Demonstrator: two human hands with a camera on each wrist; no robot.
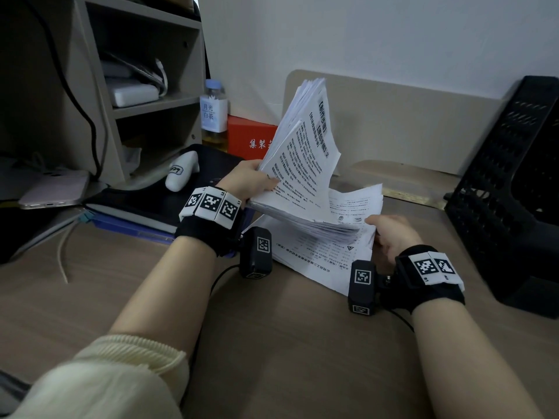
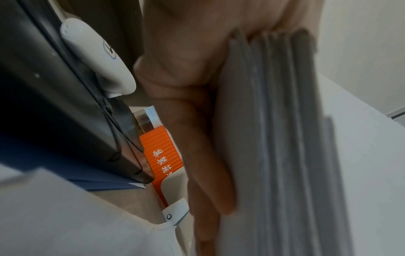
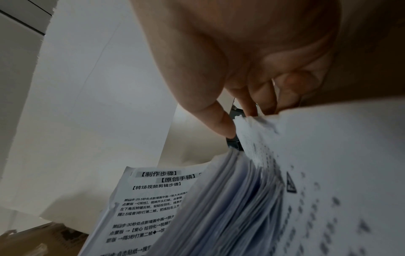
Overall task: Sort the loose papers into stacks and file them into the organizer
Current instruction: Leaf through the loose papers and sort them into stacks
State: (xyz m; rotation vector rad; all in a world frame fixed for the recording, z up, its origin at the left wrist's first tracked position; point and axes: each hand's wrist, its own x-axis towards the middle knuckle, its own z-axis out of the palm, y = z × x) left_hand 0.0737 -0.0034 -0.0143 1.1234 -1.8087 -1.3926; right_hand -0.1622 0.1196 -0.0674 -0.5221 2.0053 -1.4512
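A thick bundle of printed papers (image 1: 302, 152) is tilted up off the desk, its far end raised and fanned. My left hand (image 1: 248, 179) grips its left edge; in the left wrist view the fingers (image 2: 197, 138) lie along the bundle (image 2: 274, 138). My right hand (image 1: 390, 234) holds the near right corner of the paper edges (image 3: 247, 138), thumb on top. More sheets (image 1: 326, 267) lie flat on the desk under the bundle. The black mesh organizer (image 1: 508, 182) lies tipped at the right edge of the desk.
A grey shelf unit (image 1: 145, 86) stands at the left. Beside it are a tea bottle (image 1: 214, 116), a red box (image 1: 251, 140), a white device (image 1: 181, 173) on a black pad, and a phone (image 1: 54, 189). A beige board (image 1: 393, 116) leans on the wall.
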